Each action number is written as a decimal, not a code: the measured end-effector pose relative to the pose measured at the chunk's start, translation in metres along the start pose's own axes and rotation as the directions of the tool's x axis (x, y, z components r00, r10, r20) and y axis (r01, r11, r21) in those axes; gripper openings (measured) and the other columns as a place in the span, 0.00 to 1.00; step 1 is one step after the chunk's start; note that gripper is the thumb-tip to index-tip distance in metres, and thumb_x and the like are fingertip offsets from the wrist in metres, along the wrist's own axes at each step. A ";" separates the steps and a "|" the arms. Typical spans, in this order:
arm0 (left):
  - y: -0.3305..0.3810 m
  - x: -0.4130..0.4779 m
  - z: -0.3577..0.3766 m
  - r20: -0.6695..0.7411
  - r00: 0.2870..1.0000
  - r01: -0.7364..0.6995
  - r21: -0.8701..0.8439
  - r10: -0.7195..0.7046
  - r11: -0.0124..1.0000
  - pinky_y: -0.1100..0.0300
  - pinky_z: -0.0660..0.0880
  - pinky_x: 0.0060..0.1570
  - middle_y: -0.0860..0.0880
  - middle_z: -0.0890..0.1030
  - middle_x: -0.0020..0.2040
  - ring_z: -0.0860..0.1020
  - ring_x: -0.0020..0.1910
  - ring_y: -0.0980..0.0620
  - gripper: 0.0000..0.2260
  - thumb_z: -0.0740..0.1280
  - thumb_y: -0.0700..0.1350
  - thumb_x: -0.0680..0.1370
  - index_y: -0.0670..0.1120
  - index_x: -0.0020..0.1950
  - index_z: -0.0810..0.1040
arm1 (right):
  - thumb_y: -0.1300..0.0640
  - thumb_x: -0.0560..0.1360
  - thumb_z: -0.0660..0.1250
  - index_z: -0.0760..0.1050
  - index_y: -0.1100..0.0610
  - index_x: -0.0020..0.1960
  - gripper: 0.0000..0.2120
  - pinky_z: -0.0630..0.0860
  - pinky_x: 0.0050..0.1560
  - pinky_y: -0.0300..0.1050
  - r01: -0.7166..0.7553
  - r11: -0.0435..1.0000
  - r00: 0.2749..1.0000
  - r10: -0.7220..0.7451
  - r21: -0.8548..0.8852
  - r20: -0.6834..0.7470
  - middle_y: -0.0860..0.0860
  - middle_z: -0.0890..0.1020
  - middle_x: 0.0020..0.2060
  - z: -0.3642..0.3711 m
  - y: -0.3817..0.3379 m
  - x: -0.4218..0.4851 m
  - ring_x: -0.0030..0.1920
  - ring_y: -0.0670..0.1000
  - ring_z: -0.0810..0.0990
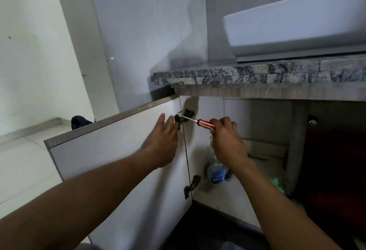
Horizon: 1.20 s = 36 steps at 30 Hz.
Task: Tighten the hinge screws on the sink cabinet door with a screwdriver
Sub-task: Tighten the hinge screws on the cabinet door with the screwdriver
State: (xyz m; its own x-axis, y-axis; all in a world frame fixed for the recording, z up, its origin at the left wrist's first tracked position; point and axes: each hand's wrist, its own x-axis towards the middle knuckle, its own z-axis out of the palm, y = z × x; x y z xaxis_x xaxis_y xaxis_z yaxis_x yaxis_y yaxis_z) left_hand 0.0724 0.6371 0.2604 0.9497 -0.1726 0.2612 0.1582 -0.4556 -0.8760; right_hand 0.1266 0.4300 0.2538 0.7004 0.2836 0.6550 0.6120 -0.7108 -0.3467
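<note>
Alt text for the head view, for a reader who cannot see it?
The right hand grips a red-and-white striped screwdriver, tip at the dark upper hinge of the open white cabinet door; the left hand lies open on the door.

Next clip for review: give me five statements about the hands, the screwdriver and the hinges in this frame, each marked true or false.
1. The right hand grips the screwdriver by its red and white handle. True.
2. The screwdriver's tip is at the lower hinge. False: it is at the upper hinge.
3. The left hand is open, its fingers straight, beside the upper hinge. True.
4. The cabinet door is closed. False: it stands open and its inner face shows.
5. The left hand holds the bottle. False: the left hand holds nothing, and the bottle is inside the cabinet.
</note>
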 end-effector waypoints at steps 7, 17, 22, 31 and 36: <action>0.000 -0.002 0.005 -0.008 1.000 0.008 -0.005 -0.008 1.000 0.28 0.39 0.74 0.34 0.52 0.82 0.46 0.81 0.32 0.35 0.50 0.62 0.81 0.40 0.81 0.55 | 0.61 0.81 0.59 0.69 0.54 0.69 0.17 0.76 0.51 0.48 -0.002 0.999 1.000 0.003 0.042 -0.015 0.55 0.70 0.59 0.004 0.001 0.003 0.56 0.54 0.69; -0.005 -0.006 0.006 -0.037 0.999 0.008 0.007 -0.008 1.000 0.31 0.39 0.75 0.34 0.53 0.81 0.48 0.81 0.34 0.36 0.51 0.63 0.80 0.40 0.80 0.58 | 0.61 0.82 0.58 0.70 0.56 0.68 0.16 0.75 0.56 0.53 -0.039 0.996 0.999 0.039 0.086 0.002 0.56 0.71 0.60 0.013 -0.007 -0.011 0.58 0.55 0.69; -0.005 -0.006 0.008 -0.060 0.998 0.014 0.006 -0.014 1.000 0.30 0.38 0.75 0.34 0.55 0.81 0.50 0.80 0.33 0.36 0.52 0.63 0.80 0.40 0.80 0.59 | 0.60 0.82 0.59 0.70 0.56 0.70 0.17 0.76 0.56 0.50 -0.042 0.992 0.999 0.044 0.119 -0.020 0.56 0.71 0.61 0.013 -0.010 -0.008 0.58 0.55 0.69; -0.004 -0.003 0.008 -0.058 0.998 0.022 0.011 -0.022 1.000 0.30 0.40 0.75 0.34 0.55 0.81 0.51 0.80 0.32 0.36 0.52 0.62 0.80 0.40 0.80 0.59 | 0.60 0.81 0.60 0.70 0.55 0.70 0.18 0.75 0.56 0.49 -0.035 0.995 0.999 0.037 0.093 -0.015 0.56 0.70 0.62 0.009 -0.013 -0.003 0.59 0.54 0.68; -0.004 -0.003 0.006 -0.057 0.998 0.027 0.001 -0.027 1.000 0.31 0.40 0.75 0.34 0.55 0.81 0.51 0.80 0.33 0.36 0.53 0.63 0.80 0.40 0.80 0.58 | 0.60 0.81 0.60 0.69 0.55 0.71 0.18 0.74 0.61 0.54 -0.098 0.982 0.995 0.095 0.164 0.021 0.57 0.69 0.63 0.011 -0.015 -0.007 0.61 0.56 0.68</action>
State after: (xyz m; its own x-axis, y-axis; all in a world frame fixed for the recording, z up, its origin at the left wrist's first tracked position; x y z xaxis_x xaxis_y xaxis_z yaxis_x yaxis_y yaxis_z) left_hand 0.0704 0.6452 0.2606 0.9281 -0.2100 0.3075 0.1839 -0.4597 -0.8688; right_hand 0.1167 0.4457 0.2476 0.7633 0.2282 0.6044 0.5925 -0.6201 -0.5142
